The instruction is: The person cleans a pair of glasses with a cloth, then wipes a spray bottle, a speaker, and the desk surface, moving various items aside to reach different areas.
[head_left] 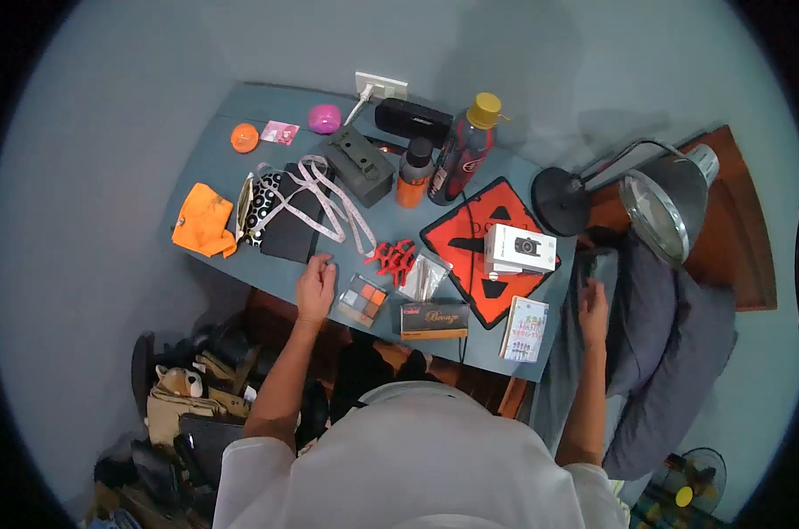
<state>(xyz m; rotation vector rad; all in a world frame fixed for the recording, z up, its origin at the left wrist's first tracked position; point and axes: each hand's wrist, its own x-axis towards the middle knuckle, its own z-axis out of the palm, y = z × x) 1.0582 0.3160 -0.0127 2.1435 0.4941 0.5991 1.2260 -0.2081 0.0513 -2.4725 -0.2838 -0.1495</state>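
Orange and black, a square mat (452, 240) anchors the blue-grey desk (397, 226) where we stand, seen from above in a white shirt (443, 458). Our left hand (315, 286) is at the front edge, well left of the mat, fingers loosely curled and half open (we see nothing in its hold). Our right hand (593, 304) is to the right of the mat, beyond the desk, partly closed by a dark flat item (600, 266) over grey fabric (624, 353); whether it grips the item, we cannot tell.

Between our left hand and the mat lie a clear-lidded palette (362, 300), red clips (392, 257) and a clear packet (424, 276) beside the mat's left side. Farther left of the mat, a pale measuring tape (329, 210) loops over a black folder (292, 220), with an orange cloth (204, 220) beyond it. On the mat's right half sits a white box (521, 249) (a camera is pictured on top).

In front of the mat are a box marked "Bronze" (434, 321) and, toward the right, a printed booklet (524, 330). Behind it to the left stand a yellow-capped bottle (463, 159) and a smaller bottle (414, 174); behind it to the right is a metal lamp (668, 207).
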